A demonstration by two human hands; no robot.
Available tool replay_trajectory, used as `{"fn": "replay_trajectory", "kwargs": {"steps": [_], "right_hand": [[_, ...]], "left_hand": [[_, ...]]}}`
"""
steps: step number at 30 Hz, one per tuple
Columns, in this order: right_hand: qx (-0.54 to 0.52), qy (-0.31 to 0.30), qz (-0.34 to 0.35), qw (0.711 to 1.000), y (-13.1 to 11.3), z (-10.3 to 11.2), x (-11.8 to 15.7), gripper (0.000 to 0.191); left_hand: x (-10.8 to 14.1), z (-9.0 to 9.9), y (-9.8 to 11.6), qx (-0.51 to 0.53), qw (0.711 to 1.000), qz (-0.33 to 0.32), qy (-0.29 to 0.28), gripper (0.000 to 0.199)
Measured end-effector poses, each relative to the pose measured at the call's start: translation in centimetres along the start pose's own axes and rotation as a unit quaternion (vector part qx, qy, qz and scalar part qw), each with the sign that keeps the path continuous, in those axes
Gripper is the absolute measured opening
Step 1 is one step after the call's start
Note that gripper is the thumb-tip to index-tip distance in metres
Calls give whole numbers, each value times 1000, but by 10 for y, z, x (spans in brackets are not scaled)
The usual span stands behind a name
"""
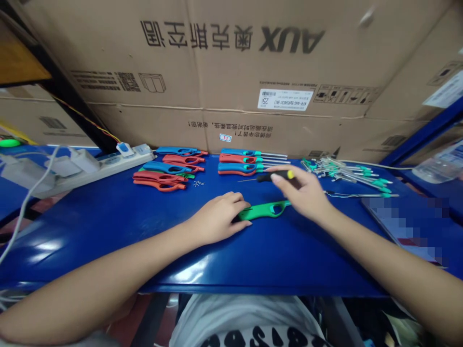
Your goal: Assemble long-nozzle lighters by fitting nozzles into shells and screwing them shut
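Note:
A green long-nosed lighter (261, 211) lies on the blue tabletop in front of me, its teal trigger in the handle's loop. My left hand (222, 219) is closed around the butt end of its handle. In my right hand (302, 192) is a screwdriver (265, 178) with a black and yellow handle, its thin shaft pointing left above the table. The right wrist hides the lighter's nozzle end. Beyond the screwdriver tip lie a few small screws (198, 183).
Red, blue and green handle shells (161, 179) are stacked at the back left. Several lighters with metal nozzles (238, 168) sit at the back middle. A pile of nozzle parts (347, 173) lies right. A power strip (108, 166) stands left; a large cardboard panel (224, 72) walls the back.

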State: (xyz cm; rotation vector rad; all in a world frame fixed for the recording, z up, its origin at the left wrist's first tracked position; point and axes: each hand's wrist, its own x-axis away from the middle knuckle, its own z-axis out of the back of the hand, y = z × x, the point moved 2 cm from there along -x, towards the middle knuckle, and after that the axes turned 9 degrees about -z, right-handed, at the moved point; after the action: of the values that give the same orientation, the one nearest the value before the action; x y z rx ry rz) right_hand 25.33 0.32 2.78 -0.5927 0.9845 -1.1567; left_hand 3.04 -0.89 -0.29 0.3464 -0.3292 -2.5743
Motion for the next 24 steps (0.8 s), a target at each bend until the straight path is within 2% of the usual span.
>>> {"fn": "replay_trajectory", "kwargs": {"steps": [4, 10, 15, 19, 22, 24], "right_hand": [[-29, -102, 10, 994, -4, -41, -9, 23], [-55, -148, 41, 987, -13, -74, -26, 22], [-54, -157, 55, 985, -15, -86, -29, 23], [-73, -159, 30, 984, -13, -90, -31, 21], [-114, -142, -6, 983, -14, -85, -30, 22], [-150, -109, -38, 982, -14, -76, -28, 24]], "left_hand": [[1, -4, 4, 5, 1000, -8, -5, 38], [2, -4, 6, 23, 1000, -10, 1, 33], [2, -4, 6, 9, 1000, -4, 16, 30], [2, -6, 4, 23, 1000, 0, 16, 31], [2, -7, 2, 44, 999, -5, 16, 33], [1, -7, 1, 57, 998, -9, 18, 36]]}}
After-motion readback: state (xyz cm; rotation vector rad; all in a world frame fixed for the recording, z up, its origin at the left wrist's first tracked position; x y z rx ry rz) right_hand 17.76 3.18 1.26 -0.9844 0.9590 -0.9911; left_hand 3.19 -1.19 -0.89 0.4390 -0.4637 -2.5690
